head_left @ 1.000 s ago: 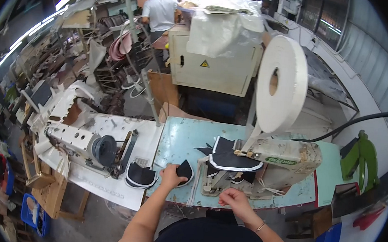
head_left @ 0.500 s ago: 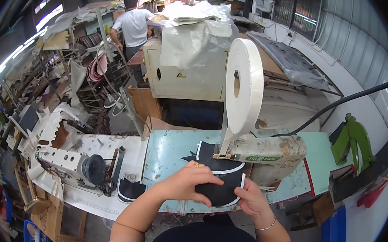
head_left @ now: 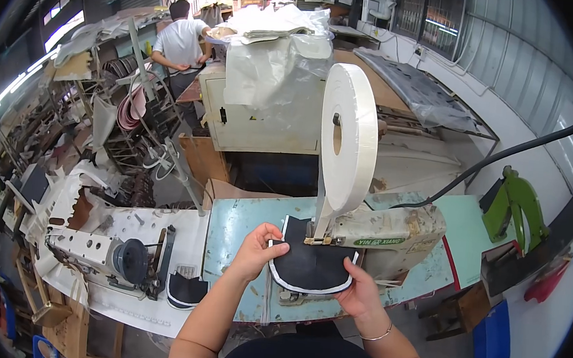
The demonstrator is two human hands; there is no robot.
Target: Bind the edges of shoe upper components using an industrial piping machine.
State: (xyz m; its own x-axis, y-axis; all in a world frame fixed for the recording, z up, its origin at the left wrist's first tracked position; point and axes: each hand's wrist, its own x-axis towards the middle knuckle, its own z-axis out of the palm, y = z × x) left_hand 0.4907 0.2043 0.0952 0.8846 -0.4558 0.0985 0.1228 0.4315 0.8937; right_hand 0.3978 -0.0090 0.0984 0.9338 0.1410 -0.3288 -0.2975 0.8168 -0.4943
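Both hands held a black piece at a sewing machine.
The left hand (head_left: 258, 247) and right hand (head_left: 358, 293) pinched the white-edged black piece (head_left: 309, 266) under the machine (head_left: 384, 232), which bore a green label strip, below a white tape roll (head_left: 349, 135).

My left hand (head_left: 258, 247) and right hand (head_left: 358, 291) hold a black curved piece with white edging (head_left: 309, 266) between their fingers, at a sewing machine (head_left: 384, 232) on a pale green worktop (head_left: 242, 223). Above my fingers stands a big white tape roll (head_left: 349, 137). Left of them lie more black pieces (head_left: 186, 291).
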